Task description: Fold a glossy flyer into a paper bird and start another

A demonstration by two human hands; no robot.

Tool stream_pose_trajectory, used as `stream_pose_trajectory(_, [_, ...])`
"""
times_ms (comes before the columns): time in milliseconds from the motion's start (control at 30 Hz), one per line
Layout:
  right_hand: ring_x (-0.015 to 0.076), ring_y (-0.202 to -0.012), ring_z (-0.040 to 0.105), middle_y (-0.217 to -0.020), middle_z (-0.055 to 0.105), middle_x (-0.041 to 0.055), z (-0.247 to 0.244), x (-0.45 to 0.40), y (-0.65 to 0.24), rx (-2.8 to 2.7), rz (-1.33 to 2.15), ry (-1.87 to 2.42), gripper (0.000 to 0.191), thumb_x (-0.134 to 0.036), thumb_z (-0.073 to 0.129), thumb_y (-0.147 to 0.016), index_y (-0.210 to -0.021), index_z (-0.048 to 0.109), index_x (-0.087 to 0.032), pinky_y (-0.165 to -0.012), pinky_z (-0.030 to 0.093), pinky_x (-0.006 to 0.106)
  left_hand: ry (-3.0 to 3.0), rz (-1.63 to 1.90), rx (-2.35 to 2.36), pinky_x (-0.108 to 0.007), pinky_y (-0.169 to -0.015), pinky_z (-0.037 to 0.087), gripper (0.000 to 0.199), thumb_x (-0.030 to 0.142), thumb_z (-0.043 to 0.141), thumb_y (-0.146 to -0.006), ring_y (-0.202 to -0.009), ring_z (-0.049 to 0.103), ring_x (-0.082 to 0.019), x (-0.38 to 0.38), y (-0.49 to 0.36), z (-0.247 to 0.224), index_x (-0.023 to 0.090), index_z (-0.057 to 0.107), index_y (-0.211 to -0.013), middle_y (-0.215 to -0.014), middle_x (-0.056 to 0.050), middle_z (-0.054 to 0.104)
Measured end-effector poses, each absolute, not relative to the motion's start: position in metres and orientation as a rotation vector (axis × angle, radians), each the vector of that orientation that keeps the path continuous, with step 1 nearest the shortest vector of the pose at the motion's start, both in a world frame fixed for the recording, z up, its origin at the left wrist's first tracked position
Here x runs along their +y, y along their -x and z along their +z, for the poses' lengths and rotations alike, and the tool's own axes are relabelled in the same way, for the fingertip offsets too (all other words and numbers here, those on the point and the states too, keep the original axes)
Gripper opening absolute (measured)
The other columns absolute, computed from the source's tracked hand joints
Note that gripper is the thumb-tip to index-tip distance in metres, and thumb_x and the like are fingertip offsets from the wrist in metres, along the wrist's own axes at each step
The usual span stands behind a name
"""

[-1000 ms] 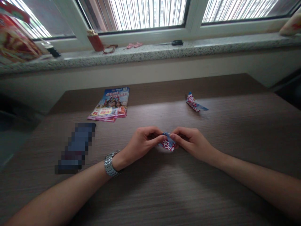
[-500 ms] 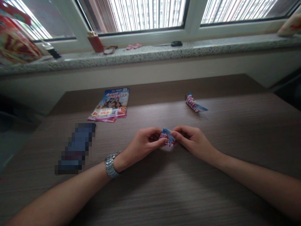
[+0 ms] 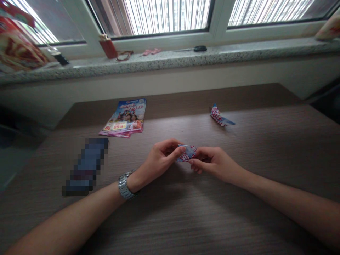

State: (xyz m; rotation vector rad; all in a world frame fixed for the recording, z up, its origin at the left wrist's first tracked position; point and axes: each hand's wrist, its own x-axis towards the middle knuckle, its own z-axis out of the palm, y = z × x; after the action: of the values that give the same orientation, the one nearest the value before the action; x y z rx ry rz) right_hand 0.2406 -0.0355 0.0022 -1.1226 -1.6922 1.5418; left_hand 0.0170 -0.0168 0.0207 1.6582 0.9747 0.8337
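Between my two hands is a small piece of folded paper (image 3: 189, 152), printed in blue, white and red. My left hand (image 3: 166, 156), with a metal watch (image 3: 126, 185) on its wrist, pinches the paper's left side, thumb on top. At the right, my right hand (image 3: 212, 159) has thumb and fingers closed on the lower right edge. Parts of the fingers behind the paper are hidden. Farther back on the table stands a folded paper figure (image 3: 220, 117) with the same print, apart from both hands.
A stack of printed flyers (image 3: 127, 117) lies at the back left of the brown table (image 3: 170, 219). Nearer is a blurred dark phone-like object (image 3: 86, 166). The stone windowsill (image 3: 164, 62) holds a red case (image 3: 108, 47), a dark-handled tool (image 3: 199, 49) and a food packet (image 3: 20, 46).
The folded paper has turned from a diamond shape, point up, to a flatter four-sided shape. My right hand has shifted its grip to the paper's lower right edge.
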Motion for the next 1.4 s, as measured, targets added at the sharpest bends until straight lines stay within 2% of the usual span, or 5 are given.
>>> stream_pose_trajectory(133, [0.0127, -0.064, 0.066, -0.077, 0.072, 0.0018, 0.004, -0.035, -0.242, -1.689, 1.516, 1.137, 0.03, -0.046, 0.071, -0.09, -0.087, 0.069, -0.017, -0.062, 0.054, 0.025, -1.659, 0.86, 1.019, -0.019, -0.059, 0.045, 0.034, 0.043, 0.063, -0.097, -0.065, 0.057, -0.01, -0.014, -0.015, 0.022, 0.013, 0.07, -0.084, -0.072, -0.001, 0.065])
stream_pose_trajectory(267, [0.0127, -0.063, 0.064, -0.077, 0.07, 0.0014, 0.006, -0.03, -0.244, -1.645, 1.486, 1.128, 0.03, -0.048, 0.069, -0.091, -0.092, 0.069, -0.018, -0.062, 0.054, 0.025, -1.583, 0.857, 1.038, -0.019, -0.062, 0.05, 0.035, 0.043, 0.063, -0.097, -0.067, 0.062, -0.011, -0.01, -0.013, 0.021, 0.012, 0.072, -0.083, -0.074, -0.003, 0.07])
stream_pose_trajectory(433, [0.0139, -0.066, 0.064, -0.076, 0.068, 0.0013, 0.005, -0.025, -0.248, -1.61, 1.385, 1.134, 0.032, -0.051, 0.065, -0.093, -0.091, 0.068, -0.019, -0.062, 0.056, 0.026, -1.556, 0.792, 1.001, -0.02, -0.066, 0.055, 0.032, 0.044, 0.067, -0.095, -0.072, 0.069, -0.013, -0.007, -0.012, 0.02, 0.013, 0.075, -0.093, -0.082, -0.006, 0.076])
stream_pose_trajectory(1067, [0.0148, -0.064, 0.067, -0.073, 0.07, 0.0014, 0.004, -0.029, -0.242, -1.629, 1.424, 1.156, 0.035, -0.054, 0.067, -0.091, -0.09, 0.068, -0.019, -0.062, 0.055, 0.026, -1.527, 0.748, 0.988, -0.022, -0.067, 0.059, 0.03, 0.042, 0.069, -0.094, -0.073, 0.072, -0.015, -0.014, -0.015, 0.015, 0.012, 0.074, -0.096, -0.084, -0.007, 0.077])
stream_pose_trajectory(1400, [0.0141, -0.06, 0.067, -0.072, 0.07, 0.001, 0.005, -0.028, -0.243, -1.567, 1.535, 1.126, 0.038, -0.056, 0.072, -0.085, -0.085, 0.067, -0.018, -0.057, 0.056, 0.026, -1.606, 0.702, 0.948, -0.02, -0.067, 0.053, 0.026, 0.039, 0.074, -0.091, -0.076, 0.068, -0.013, -0.018, -0.016, 0.016, 0.014, 0.073, -0.098, -0.087, -0.005, 0.075])
